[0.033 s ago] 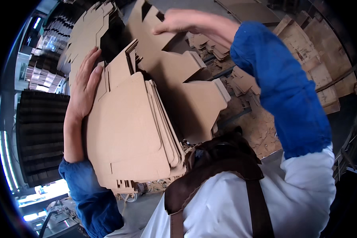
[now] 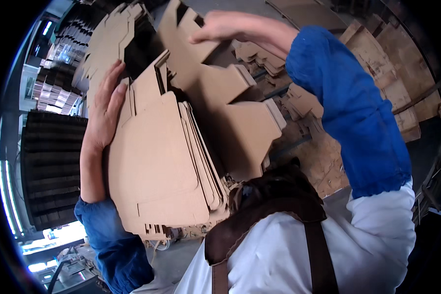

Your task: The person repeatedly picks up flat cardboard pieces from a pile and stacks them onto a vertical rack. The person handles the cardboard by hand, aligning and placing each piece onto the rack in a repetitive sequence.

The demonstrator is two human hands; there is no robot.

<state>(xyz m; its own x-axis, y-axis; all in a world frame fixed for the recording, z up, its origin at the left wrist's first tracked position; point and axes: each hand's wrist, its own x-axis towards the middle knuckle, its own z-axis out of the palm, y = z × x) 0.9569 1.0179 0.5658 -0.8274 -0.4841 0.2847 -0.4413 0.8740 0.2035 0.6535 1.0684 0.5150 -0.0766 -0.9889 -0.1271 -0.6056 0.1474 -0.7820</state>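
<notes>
Die-cut brown cardboard blanks fill the middle of the view. My left hand [image 2: 105, 110] lies along the left side of a tilted stack of flat cardboard blanks [image 2: 152, 152], its fingers stretched out and pressed against the upper left edge. At the far end, my right hand [image 2: 218, 27] is closed over the edge of another group of cardboard blanks [image 2: 220, 98], thumb on the near face; its fingertips are hidden behind. This second group leans to the right of the first, with a dark gap between them.
Beyond my left hand stands a taller pile of cut cardboard [image 2: 108, 39]. Cardboard scraps [image 2: 301, 100] cover a surface at the right, near wooden boards [image 2: 372, 59]. A dark ribbed stack [image 2: 51, 171] stands at the left. A brown apron [image 2: 264, 201] hangs close to the blanks.
</notes>
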